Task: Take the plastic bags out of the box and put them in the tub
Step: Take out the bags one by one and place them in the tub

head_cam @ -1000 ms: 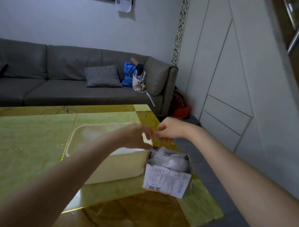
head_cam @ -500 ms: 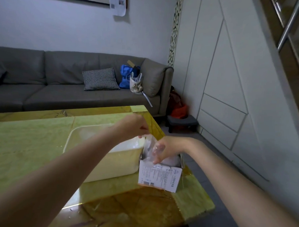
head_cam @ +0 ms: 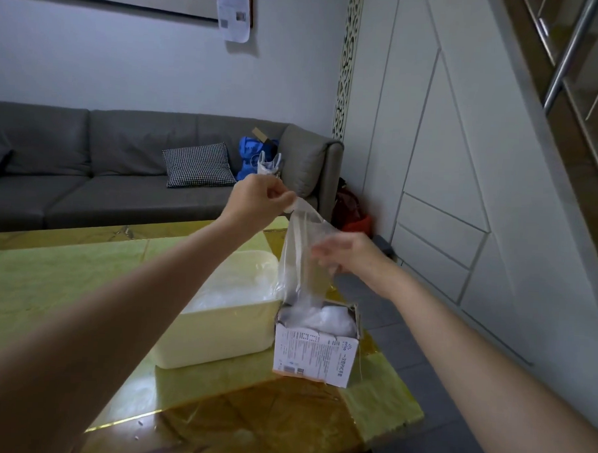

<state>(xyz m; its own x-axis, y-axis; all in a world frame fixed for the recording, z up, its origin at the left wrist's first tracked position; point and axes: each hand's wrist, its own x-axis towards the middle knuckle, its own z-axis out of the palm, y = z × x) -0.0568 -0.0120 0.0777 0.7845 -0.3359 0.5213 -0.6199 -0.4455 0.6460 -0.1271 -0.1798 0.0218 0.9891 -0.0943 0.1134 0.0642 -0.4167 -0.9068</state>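
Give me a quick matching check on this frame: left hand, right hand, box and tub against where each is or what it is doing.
Things:
1. left hand
2. right hand
3. box
4. tub

States:
a. stands at the table's right edge, plastic still inside
b. pinches the top of the clear plastic bag, raised high
c. cream, sits left of the box
d. holds the bag lower down, above the box

Pairs: 1-b, 2-d, 3-a, 4-c

A grey sofa (head_cam: 122,170) bears a checked cushion (head_cam: 199,164) and, seemingly, a blue bag (head_cam: 251,154).
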